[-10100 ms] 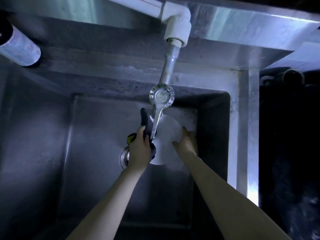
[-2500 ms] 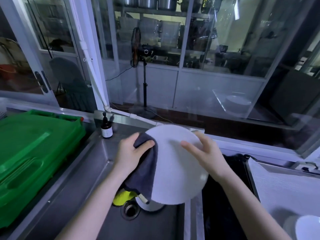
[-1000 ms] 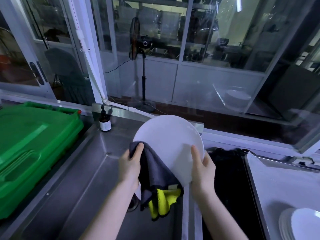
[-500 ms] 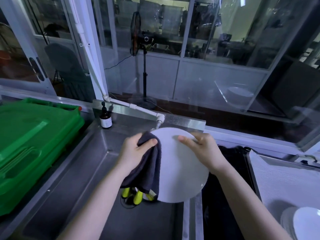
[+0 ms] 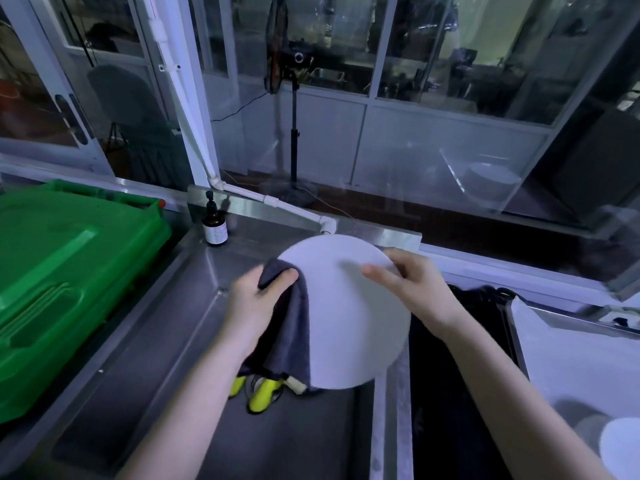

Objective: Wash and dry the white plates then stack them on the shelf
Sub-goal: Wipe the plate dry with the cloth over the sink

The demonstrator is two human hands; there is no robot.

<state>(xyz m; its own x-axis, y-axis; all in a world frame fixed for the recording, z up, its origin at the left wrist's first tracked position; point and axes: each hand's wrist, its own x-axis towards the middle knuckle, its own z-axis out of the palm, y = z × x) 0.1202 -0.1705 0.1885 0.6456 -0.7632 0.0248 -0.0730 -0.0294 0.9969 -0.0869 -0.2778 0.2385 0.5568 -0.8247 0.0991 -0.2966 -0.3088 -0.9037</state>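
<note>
- Head view: white plate (image 5: 356,313), tilted, is held in the air above the steel sink (image 5: 311,431).
- Left hand (image 5: 258,303) pinches a grey cloth (image 5: 287,337) against the plate's left rim.
- Right hand (image 5: 412,285) grips the plate's upper right rim.
- Brown bottle (image 5: 214,226) stands beyond the plate, to its left; green bin lid (image 5: 69,271) lies farther left; stacked plates (image 5: 620,445) sit to its lower right.

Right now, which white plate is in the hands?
The plate over the sink: right hand grips its rim, left hand presses a grey cloth on it. The other plate lies untouched at far right.
</note>
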